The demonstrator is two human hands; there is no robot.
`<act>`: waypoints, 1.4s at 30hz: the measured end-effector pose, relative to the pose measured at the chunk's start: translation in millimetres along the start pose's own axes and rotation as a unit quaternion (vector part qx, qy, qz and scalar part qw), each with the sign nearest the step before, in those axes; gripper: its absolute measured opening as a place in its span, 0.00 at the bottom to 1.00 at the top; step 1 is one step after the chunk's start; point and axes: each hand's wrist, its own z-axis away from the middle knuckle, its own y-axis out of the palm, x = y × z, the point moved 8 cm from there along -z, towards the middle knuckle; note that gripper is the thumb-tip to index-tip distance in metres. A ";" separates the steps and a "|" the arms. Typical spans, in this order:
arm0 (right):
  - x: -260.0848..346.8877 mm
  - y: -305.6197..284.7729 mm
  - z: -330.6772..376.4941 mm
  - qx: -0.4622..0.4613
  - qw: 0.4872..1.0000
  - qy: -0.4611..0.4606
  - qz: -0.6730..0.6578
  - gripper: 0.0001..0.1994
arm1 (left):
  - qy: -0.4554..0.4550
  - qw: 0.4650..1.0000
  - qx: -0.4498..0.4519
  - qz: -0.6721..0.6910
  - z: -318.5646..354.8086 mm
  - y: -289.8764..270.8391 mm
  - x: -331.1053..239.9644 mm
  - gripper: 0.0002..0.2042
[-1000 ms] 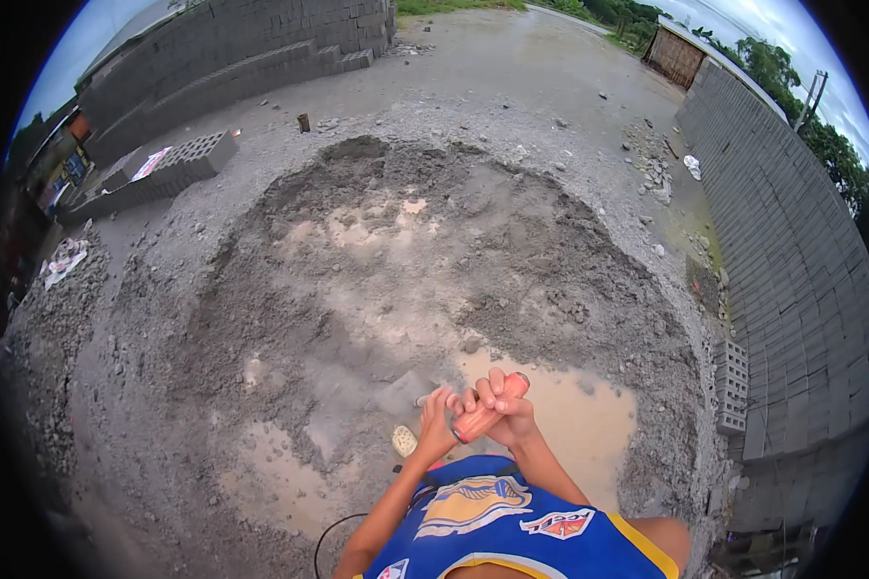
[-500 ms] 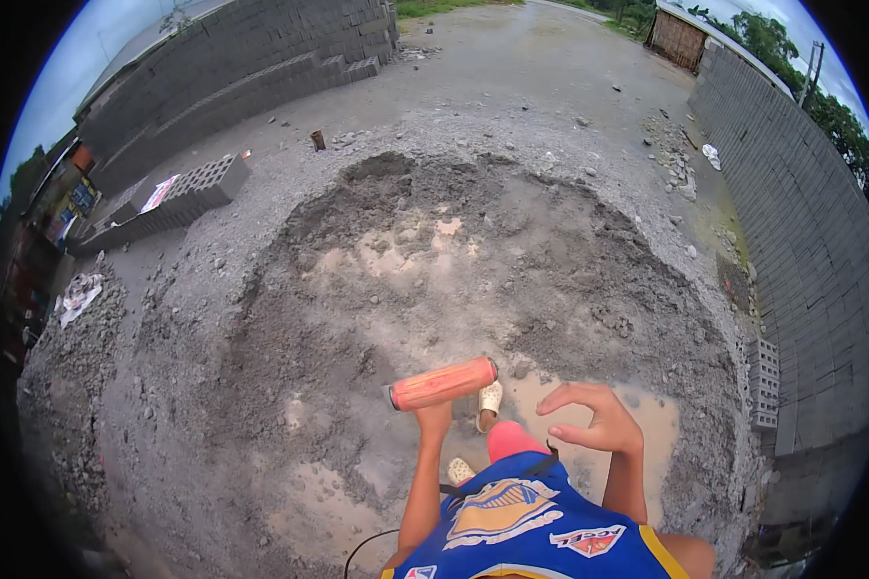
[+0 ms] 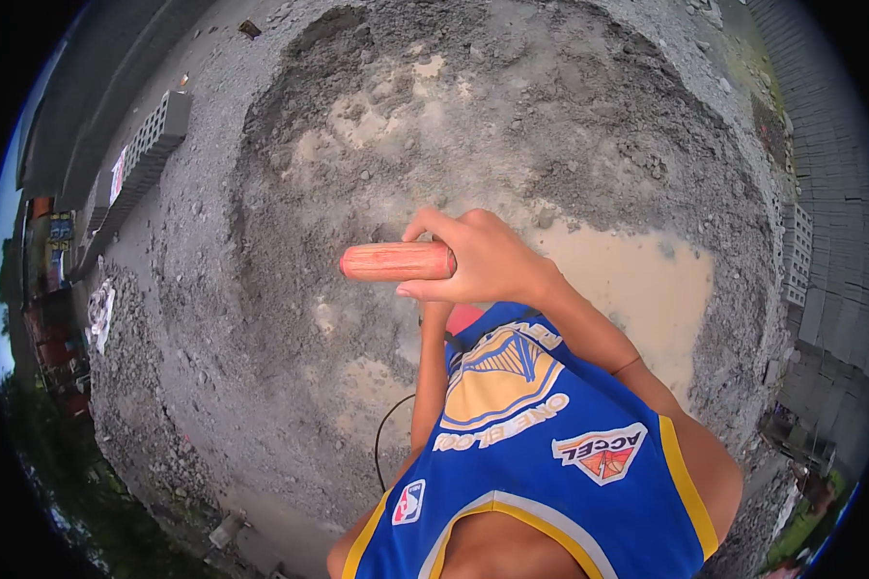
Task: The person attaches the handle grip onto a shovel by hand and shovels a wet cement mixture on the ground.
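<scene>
Person in a blue jersey (image 3: 497, 425) grips an orange-red, wood-grained cylinder (image 3: 391, 261) above a muddy yard. The cylinder lies crosswise in front of the jersey, approx. 9 to 3 o'c., w/ its far tip at 9 free.

R hand (image 3: 492, 256) is curled narrow round the 3 o'c. end, forefinger on the 12 side, thumb on the 6 side. L forearm (image 3: 429, 391) comes up from 6; L hand is hidden behind R hand & cylinder, so can't tell if it holds anything.

From where I stand, step in hand looks like getting a hold on the cylinder by its end. Next move, I'd judge, calls for a firm R grip first, as most of the length hangs past the fingers & could tip.

Around it: tan puddle (image 3: 647, 289) at 3 o'c., pale wet patch (image 3: 357, 125) at 12, churned grey mud (image 3: 280, 183) btwn. Hollow blocks (image 3: 150, 145) sit at 10, a white scrap (image 3: 100, 314) at 9, a small brown lump (image 3: 249, 29) at 11. Far off at 3: a stacked-block wall (image 3: 845, 241), w/ more hollow blocks in front.

In the way: nothing solid next to the free tip that I can see. Thin black cord (image 3: 380, 434) loops beside L forearm at 6, poss. snag. Puddle & mud make a drop messy, I'd guess.
</scene>
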 end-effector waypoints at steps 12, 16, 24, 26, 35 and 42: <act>28.1 -78.3 11.6 -0.199 0.965 -0.051 0.162 0.28 | 0.065 0.945 0.310 -0.081 -90.5 71.0 54.7 0.16; 9.0 -64.1 -2.0 -0.162 0.967 -0.020 0.196 0.28 | 0.171 0.934 0.266 -0.163 -131.4 71.6 40.0 0.17; -169.4 -7.9 -3.7 -0.193 0.955 0.131 0.186 0.21 | -0.156 0.952 0.240 -0.112 -164.3 -6.5 48.3 0.17; -174.6 11.6 -8.2 -0.214 0.950 0.151 0.170 0.19 | -0.193 0.958 0.209 -0.034 -147.7 -25.8 24.6 0.16; -157.9 83.4 -74.9 -0.180 0.948 0.194 0.178 0.18 | 0.045 0.973 -0.030 -0.224 -155.1 -74.8 25.9 0.10; -121.3 39.0 -111.0 -0.171 0.928 0.179 0.279 0.15 | 0.013 0.988 0.030 -0.149 -208.0 -43.1 -13.5 0.09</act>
